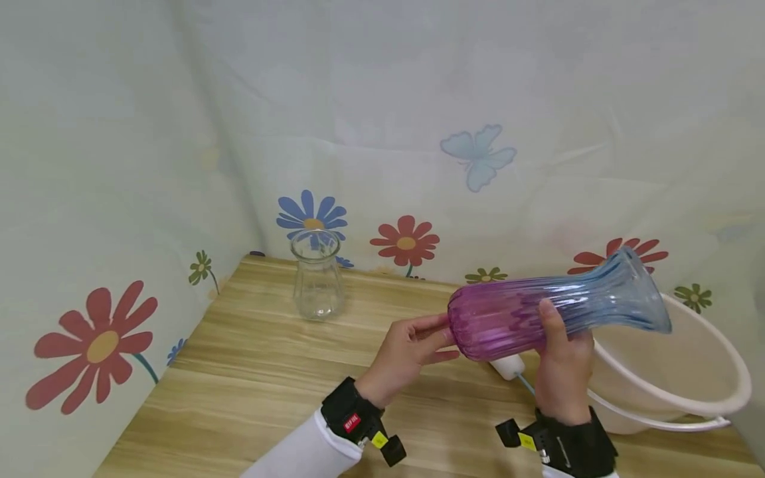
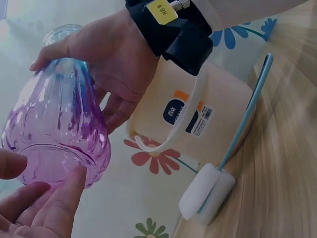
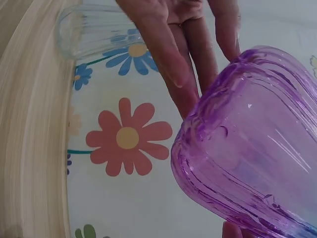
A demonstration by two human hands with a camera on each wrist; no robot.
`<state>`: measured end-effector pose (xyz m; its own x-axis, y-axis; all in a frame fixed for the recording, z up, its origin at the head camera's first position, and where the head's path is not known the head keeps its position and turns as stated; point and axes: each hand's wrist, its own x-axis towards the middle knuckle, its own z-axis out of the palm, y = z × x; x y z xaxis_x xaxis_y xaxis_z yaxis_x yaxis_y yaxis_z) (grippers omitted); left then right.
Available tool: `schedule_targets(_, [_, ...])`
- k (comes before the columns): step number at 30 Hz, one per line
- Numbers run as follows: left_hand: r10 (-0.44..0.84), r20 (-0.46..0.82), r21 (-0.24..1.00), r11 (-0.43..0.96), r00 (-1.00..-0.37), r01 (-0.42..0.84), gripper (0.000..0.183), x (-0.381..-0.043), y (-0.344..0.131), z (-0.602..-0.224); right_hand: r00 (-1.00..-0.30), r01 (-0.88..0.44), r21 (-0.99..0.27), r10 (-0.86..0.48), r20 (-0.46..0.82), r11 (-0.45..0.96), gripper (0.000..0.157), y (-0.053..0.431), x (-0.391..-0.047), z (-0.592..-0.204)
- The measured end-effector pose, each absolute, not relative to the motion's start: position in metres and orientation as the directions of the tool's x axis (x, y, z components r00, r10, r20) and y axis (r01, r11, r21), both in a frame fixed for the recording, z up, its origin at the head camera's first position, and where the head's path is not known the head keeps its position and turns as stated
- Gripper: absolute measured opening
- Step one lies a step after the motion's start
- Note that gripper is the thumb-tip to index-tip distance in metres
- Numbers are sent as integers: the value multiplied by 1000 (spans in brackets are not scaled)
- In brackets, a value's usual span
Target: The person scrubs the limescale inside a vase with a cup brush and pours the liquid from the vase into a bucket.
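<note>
A ribbed glass vase (image 1: 508, 312), pink-purple at its base and blue at its flared mouth, is held nearly on its side above the table, mouth to the right. My right hand (image 1: 564, 375) grips the vase around its middle, thumb along the near side. At the base end is my left hand (image 1: 402, 355); in the right wrist view its rather straight fingers (image 3: 200, 54) touch the vase's bottom edge. The left wrist view shows the pink vase bottom (image 2: 52, 161) facing the left fingertips. Parts of the right fingers are hidden behind the glass.
A clear glass vase (image 1: 319, 292) stands upright at the back left of the wooden table (image 1: 257, 372). To the right is a cream bucket (image 1: 669, 358) with a white handle. Beside it lies a white sponge brush (image 2: 207, 196) with a blue handle. A flowered curtain (image 1: 388, 133) hangs behind.
</note>
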<state>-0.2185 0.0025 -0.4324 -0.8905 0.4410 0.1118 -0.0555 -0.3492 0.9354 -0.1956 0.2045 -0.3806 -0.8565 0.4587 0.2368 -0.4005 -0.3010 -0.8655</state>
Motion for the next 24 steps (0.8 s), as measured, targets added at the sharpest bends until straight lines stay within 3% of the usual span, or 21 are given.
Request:
schedule_targets(4, [457,72,926,-361,-887,-111,40,-216,-1,-439,-865,-363,-922,418,279,-134,40,202,-195,-385])
schedule_targets(7, [456,45,922,-362,-889,-139,40,-215,-3,-446,-881,-320,-947,373,292,-13,39,201,-195,-388])
schedule_targets(13, [450,21,924,-350,-893,-155,38,-212,-11,-463,-934,-170,-951,265,239,258,43,201,-194,-391])
schedule_targets(24, [396,-44,942,-288,-917,-169,37,-211,-19,-487,-964,-197,-923,109,244,330,59,184,-199,-397])
